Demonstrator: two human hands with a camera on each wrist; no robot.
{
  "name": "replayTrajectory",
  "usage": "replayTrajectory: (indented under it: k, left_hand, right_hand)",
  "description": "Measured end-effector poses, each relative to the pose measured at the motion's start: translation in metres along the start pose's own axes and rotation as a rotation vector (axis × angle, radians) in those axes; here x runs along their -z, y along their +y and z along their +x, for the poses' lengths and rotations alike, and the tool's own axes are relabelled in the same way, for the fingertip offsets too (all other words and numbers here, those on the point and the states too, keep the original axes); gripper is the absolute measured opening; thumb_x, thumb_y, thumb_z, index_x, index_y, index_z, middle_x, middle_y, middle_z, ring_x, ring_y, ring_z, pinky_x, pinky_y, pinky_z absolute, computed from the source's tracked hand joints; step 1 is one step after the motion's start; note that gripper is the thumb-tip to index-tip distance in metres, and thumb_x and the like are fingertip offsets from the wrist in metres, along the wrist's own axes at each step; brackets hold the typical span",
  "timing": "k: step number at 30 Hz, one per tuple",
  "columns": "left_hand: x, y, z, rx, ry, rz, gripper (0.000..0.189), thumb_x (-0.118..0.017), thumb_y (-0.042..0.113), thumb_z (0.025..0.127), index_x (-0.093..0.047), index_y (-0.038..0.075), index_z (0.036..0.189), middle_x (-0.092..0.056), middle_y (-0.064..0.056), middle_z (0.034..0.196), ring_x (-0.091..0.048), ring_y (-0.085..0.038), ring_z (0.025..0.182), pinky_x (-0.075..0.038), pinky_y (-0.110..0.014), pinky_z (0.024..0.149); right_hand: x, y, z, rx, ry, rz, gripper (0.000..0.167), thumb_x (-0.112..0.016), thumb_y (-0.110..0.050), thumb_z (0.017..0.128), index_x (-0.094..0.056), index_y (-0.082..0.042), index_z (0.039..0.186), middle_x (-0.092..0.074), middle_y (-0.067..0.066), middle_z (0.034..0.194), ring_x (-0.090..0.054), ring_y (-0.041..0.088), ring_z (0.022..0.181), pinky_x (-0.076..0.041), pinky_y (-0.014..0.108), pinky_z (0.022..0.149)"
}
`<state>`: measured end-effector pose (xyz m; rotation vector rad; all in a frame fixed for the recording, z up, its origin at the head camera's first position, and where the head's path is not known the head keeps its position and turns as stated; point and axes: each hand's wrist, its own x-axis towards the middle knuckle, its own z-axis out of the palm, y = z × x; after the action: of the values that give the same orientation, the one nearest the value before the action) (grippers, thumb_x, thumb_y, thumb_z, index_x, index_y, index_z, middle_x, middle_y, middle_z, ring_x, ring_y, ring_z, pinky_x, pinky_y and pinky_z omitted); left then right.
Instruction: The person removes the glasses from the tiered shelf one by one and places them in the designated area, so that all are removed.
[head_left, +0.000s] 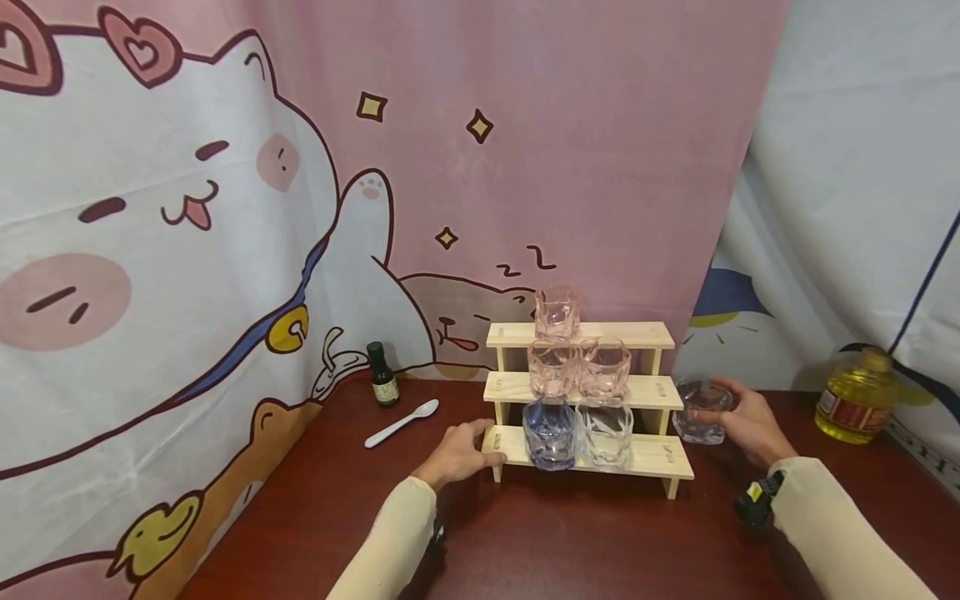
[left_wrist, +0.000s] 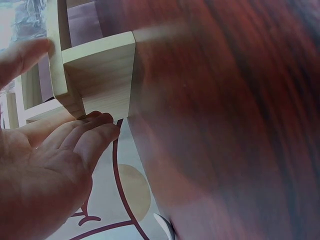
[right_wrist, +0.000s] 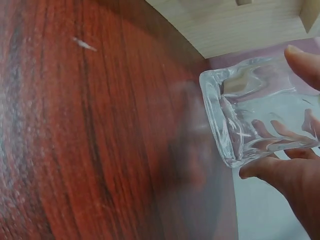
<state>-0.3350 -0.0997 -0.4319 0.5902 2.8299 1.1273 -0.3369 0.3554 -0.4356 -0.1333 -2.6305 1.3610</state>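
A three-step wooden display stand (head_left: 652, 458) stands on the table. My left hand (head_left: 459, 454) grips the left end of its lowest step, thumb at the front and fingers behind; in the left wrist view the fingers (left_wrist: 95, 132) touch the wood. On the right, my right hand (head_left: 750, 421) holds a clear glass (right_wrist: 260, 110) between thumb and fingers, beside the stand. Whether its base touches the table I cannot tell. The lowest step bears a blue glass (head_left: 550, 435) and another clear glass (head_left: 606, 437). Pink glasses (head_left: 553, 368) (head_left: 603, 368) fill the middle step, with one pink glass (head_left: 557, 312) on top.
A white spoon (head_left: 402, 423) and a small dark bottle (head_left: 383, 375) lie and stand left of the stand. At the far right is a bottle of yellow oil (head_left: 857, 400). A printed cloth (head_left: 615, 167) hangs behind the dark red table (head_left: 570, 542).
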Motion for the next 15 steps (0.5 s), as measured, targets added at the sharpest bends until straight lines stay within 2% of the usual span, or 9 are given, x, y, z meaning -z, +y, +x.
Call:
replayTrajectory:
  k: [15]
  left_hand:
    - [0.0012,0.0019,-0.0013,-0.016,0.0,-0.003,0.062,-0.08,0.023,0.082,-0.058,-0.002,0.135,-0.069,-0.016,0.12,-0.061,-0.022,0.101,-0.049,-0.043,0.094]
  right_hand:
    - [-0.0034,0.0067,0.0006,-0.021,0.002,0.021,0.099,-0.079,-0.022,0.083,-0.019,0.005,0.156,-0.029,0.042,0.151,-0.04,0.055,0.129,-0.035,0.07,0.105]
